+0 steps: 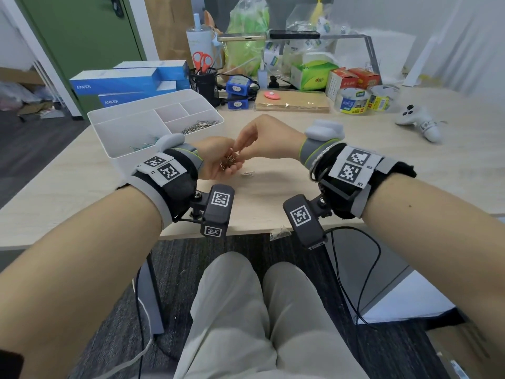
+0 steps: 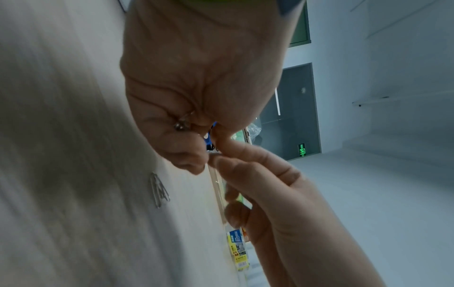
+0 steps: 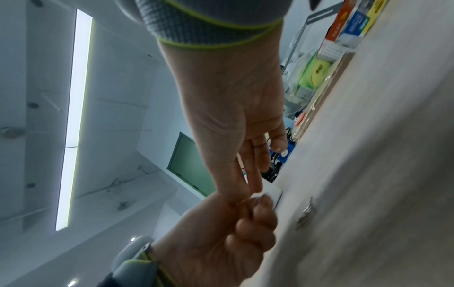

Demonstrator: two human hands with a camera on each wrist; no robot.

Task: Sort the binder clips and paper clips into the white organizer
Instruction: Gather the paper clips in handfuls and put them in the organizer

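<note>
Left hand [image 1: 216,162] is cupped palm-up just above the surface [image 1: 273,187], holding a small heap of paper clips [image 1: 229,160]. Right hand [image 1: 262,138] comes in from 3 o'clock, its fingertips [image 2: 218,159] pinched narrow at a clip in that heap. A few loose paper clips [image 1: 248,174] lie on the surface at 4 o'clock of the left hand. White organizer [image 1: 128,116] sits at 10 o'clock of the hands: silver paper clips [image 1: 200,125] in its right front compartment, binder clips [image 1: 144,145] in the large left one.
</note>
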